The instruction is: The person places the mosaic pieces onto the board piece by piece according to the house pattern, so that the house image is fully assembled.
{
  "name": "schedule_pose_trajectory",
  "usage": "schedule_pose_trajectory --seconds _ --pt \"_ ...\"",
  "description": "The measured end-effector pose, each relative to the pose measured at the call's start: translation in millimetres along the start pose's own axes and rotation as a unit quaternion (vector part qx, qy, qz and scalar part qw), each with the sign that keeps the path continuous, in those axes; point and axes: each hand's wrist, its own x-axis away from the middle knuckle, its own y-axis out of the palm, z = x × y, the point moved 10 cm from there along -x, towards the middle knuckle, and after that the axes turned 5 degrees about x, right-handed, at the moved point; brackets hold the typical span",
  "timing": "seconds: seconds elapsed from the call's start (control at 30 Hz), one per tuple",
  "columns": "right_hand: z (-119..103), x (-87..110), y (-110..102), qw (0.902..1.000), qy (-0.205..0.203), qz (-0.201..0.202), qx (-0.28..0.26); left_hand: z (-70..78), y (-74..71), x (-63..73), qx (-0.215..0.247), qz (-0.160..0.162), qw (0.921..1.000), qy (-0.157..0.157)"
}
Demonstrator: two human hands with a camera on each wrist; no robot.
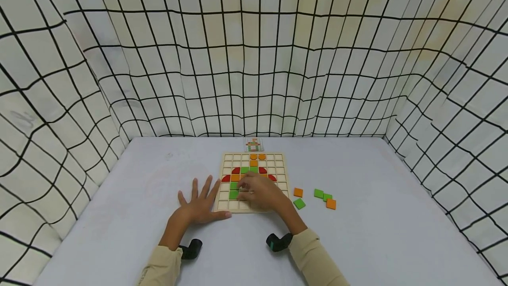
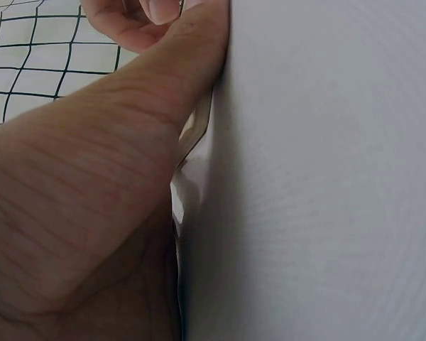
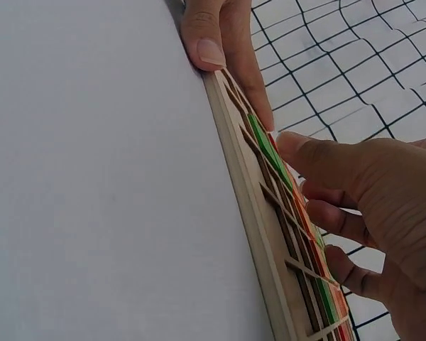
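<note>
A wooden grid board (image 1: pixel 283 167) lies on the white table, partly filled with flat coloured pieces. Orange round pieces (image 1: pixel 262 157) sit in its far row, with red curved pieces (image 1: pixel 225 178) and green squares (image 1: pixel 233 194) nearer. My left hand (image 1: pixel 200 206) rests flat with spread fingers at the board's near left corner, its thumb along the near edge. Over the middle of the board is my right hand (image 1: pixel 262 191), fingers bent and fingertips close to the green squares. In the right wrist view its thumb (image 3: pixel 298 147) and fingers stand apart, with no piece showing between them.
Right of the board lie several loose squares, among them an orange square (image 1: pixel 298 192) and a green square (image 1: pixel 319 193). A small pattern card (image 1: pixel 254 144) is behind the board. Black-grid netting (image 1: pixel 258 65) encloses the table's back and sides.
</note>
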Motion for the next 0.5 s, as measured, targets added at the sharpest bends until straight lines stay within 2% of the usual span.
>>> schedule_pose_trajectory --seconds 0.1,0.23,0.5 --pt "8.4 1.2 -5.7 0.9999 0.009 0.003 0.005 0.1 -0.5 0.7 -0.001 0.0 1.0 -0.002" --pt "19.5 4.6 -19.0 0.9997 0.004 0.025 0.002 0.7 -1.6 1.7 0.0 0.001 1.0 -0.004" --pt "63.4 25.8 -44.2 0.9964 0.038 0.05 -0.056 1.3 -1.7 2.2 0.003 0.002 1.0 -0.006"
